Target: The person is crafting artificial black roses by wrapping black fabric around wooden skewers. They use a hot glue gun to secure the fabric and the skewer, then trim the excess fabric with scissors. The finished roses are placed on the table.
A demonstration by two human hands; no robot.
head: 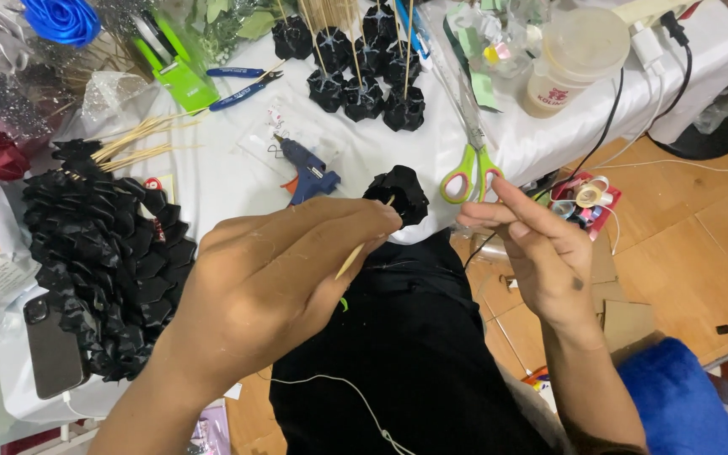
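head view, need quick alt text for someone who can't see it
The left hand holds a black ribbon rose on a wooden stick while the right hand hovers beside it, fingers pinched. Behind, a white table carries a blue glue gun, green-handled scissors and more black roses.

A black ribbon rose (399, 192), green-handled scissors (469, 173), a blue glue gun (307, 170), a white counter (212, 181), blue-handled pliers (242, 84).
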